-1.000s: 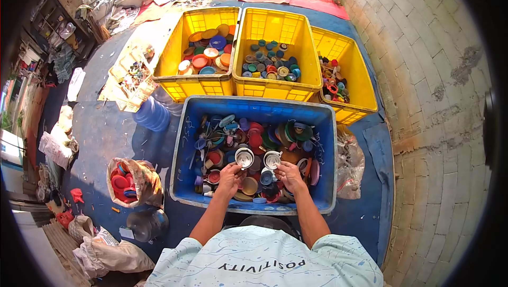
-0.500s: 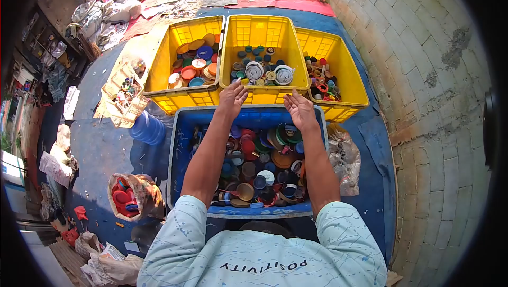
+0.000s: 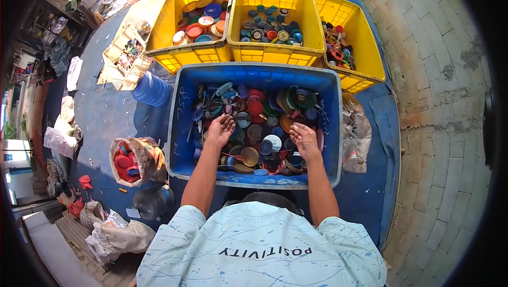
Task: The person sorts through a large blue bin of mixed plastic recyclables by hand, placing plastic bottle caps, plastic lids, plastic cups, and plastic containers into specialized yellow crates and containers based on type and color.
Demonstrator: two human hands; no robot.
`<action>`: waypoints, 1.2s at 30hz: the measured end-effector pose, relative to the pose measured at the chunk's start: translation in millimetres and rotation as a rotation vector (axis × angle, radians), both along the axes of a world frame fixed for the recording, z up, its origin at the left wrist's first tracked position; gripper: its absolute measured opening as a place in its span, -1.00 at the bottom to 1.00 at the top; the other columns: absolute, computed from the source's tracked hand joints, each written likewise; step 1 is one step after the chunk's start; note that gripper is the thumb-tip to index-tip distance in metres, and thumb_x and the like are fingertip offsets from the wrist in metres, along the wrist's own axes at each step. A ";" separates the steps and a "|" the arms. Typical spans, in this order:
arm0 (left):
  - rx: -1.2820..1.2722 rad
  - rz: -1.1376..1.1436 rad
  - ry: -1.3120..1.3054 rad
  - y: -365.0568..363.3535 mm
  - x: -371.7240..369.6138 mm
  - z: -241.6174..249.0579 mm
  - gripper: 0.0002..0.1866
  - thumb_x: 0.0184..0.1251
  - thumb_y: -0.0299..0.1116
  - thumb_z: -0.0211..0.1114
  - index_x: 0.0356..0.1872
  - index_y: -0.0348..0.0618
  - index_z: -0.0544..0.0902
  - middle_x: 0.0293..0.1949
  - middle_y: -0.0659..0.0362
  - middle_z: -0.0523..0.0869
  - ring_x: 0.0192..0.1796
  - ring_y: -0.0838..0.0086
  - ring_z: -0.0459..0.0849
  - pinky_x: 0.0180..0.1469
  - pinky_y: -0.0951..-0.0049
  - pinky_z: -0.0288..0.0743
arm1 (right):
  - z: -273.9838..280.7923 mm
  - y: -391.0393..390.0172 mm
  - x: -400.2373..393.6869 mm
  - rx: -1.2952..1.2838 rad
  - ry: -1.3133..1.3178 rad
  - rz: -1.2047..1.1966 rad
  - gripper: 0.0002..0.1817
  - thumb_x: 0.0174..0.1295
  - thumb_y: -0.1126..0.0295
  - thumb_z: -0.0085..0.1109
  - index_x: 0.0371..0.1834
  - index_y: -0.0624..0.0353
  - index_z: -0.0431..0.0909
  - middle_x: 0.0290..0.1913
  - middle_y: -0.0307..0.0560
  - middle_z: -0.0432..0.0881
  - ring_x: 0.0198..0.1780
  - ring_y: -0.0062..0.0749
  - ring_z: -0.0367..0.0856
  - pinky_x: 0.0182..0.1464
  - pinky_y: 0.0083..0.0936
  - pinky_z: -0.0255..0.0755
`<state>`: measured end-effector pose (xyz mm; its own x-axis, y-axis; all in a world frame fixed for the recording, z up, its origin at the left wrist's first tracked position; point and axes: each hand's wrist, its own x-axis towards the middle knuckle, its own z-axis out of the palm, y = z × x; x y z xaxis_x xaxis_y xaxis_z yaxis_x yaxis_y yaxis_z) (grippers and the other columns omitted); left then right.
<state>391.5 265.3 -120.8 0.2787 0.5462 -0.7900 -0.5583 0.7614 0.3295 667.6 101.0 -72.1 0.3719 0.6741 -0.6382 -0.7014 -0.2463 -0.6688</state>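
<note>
Below me stands a blue crate (image 3: pixel 254 180) filled with mixed plastic lids and caps (image 3: pixel 250 155). My left hand (image 3: pixel 221 129) hovers over the left part of the lids, palm up, fingers loosely curled and apart, holding nothing. Over the right part is my right hand (image 3: pixel 305 140), also empty with its fingers apart. Between the hands lie a white lid (image 3: pixel 273 142) and a red lid (image 3: pixel 255 108). Just beyond the blue crate, the middle yellow crate (image 3: pixel 278 54) contains smaller caps, mostly dark and green.
A left yellow crate (image 3: pixel 193 54) holds large flat lids; a right yellow crate (image 3: pixel 355 78) holds small mixed pieces. At left are a cream basket (image 3: pixel 125 78), a blue water jug (image 3: pixel 152 90) and a sack of red lids (image 3: pixel 148 160). A block wall (image 3: pixel 434 128) rises at right.
Both hands have drawn back from the middle yellow crate's near edge to above the blue crate. Two pale round lids, seen airborne over the yellow crate earlier, have dropped. The view has tilted down.
</note>
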 end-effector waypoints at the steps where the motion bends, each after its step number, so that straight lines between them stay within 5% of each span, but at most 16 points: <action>1: -0.004 0.000 0.008 -9.7 -8.0 -2.0 -0.77 0.34 -0.28 0.24 -0.17 -0.27 0.61 -0.20 0.08 0.65 -0.18 0.33 0.61 -0.06 0.33 0.57 | -5.4 -4.0 -3.8 -0.029 -0.021 0.047 -0.67 0.21 0.46 0.26 0.01 0.30 0.48 -0.20 -0.11 0.63 -0.22 -0.50 0.61 -0.20 -0.62 0.50; 7: -0.002 0.044 0.013 -42.1 -36.5 5.1 -0.76 0.34 -0.28 0.25 -0.16 -0.25 0.61 -0.21 0.09 0.66 -0.17 0.37 0.62 -0.05 0.36 0.56 | -12.1 6.4 -28.9 -0.148 -0.366 0.421 -0.67 0.17 0.44 0.26 -0.02 0.35 0.52 -0.36 -0.20 0.59 -0.39 -0.63 0.53 -0.36 -0.67 0.40; 11: 0.029 0.020 0.038 -57.1 -48.2 20.0 -0.77 0.34 -0.27 0.26 -0.16 -0.24 0.61 -0.22 0.12 0.67 -0.19 0.40 0.63 -0.05 0.37 0.56 | -33.2 16.9 -48.5 -0.218 -0.720 0.725 -0.61 0.06 0.33 0.31 -0.04 0.29 0.60 -0.23 -0.01 0.68 -0.17 -0.32 0.65 -0.06 -0.45 0.49; 14: 0.076 -0.008 0.082 -65.4 -56.0 26.6 -0.77 0.34 -0.27 0.27 -0.13 -0.21 0.61 -0.22 0.15 0.69 -0.20 0.43 0.64 -0.07 0.40 0.56 | -44.0 26.4 -67.3 -0.176 -0.890 0.939 -0.58 0.06 0.37 0.31 0.01 0.30 0.57 -0.18 0.05 0.69 -0.11 -0.30 0.65 -0.01 -0.42 0.47; 15: 0.087 -0.012 0.105 -68.1 -57.9 30.6 -0.77 0.34 -0.27 0.27 -0.13 -0.21 0.62 -0.22 0.15 0.69 -0.19 0.43 0.64 -0.08 0.40 0.56 | -49.2 30.2 -72.5 -0.171 -0.904 1.017 -0.54 0.05 0.31 0.32 0.03 0.29 0.56 -0.10 0.18 0.67 -0.01 -0.10 0.64 0.06 -0.33 0.46; 24: 0.151 -0.081 0.211 -87.7 -71.8 42.4 -0.77 0.31 -0.27 0.31 -0.11 -0.15 0.63 -0.20 0.21 0.72 -0.21 0.51 0.67 -0.12 0.45 0.54 | -100.5 43.0 -105.6 -0.172 -1.060 1.330 -0.41 0.00 0.21 0.33 0.06 0.38 0.50 -0.08 0.34 0.64 0.05 0.12 0.60 0.10 -0.22 0.47; 30: 0.225 -0.332 0.278 -85.5 -65.0 43.2 -0.74 0.26 -0.32 0.36 -0.07 -0.18 0.63 -0.23 0.21 0.71 -0.31 0.62 0.61 -0.24 0.60 0.49 | -117.1 38.5 -108.8 -0.189 -1.016 1.332 -0.50 -0.02 0.22 0.32 -0.09 0.42 0.58 -0.18 0.37 0.65 -0.06 0.16 0.64 0.02 -0.19 0.49; 33: 0.269 -0.554 0.383 -79.8 -56.5 44.9 -0.70 0.22 -0.34 0.39 -0.07 -0.22 0.63 -0.23 0.18 0.72 -0.32 0.62 0.62 -0.25 0.60 0.49 | -110.5 41.4 -96.1 -0.175 -1.007 1.156 -0.59 0.06 0.24 0.30 -0.17 0.40 0.62 -0.28 0.23 0.69 -0.20 -0.03 0.69 -0.11 -0.29 0.53; 36: 0.419 -0.858 0.530 -76.7 -50.2 26.4 -0.67 0.13 -0.39 0.42 -0.09 -0.29 0.65 -0.21 0.12 0.73 -0.25 0.53 0.66 -0.18 0.54 0.53 | -89.1 43.5 -77.6 -0.324 -0.664 0.890 -0.63 0.15 0.26 0.26 -0.14 0.38 0.62 -0.35 0.04 0.69 -0.33 -0.34 0.66 -0.25 -0.47 0.50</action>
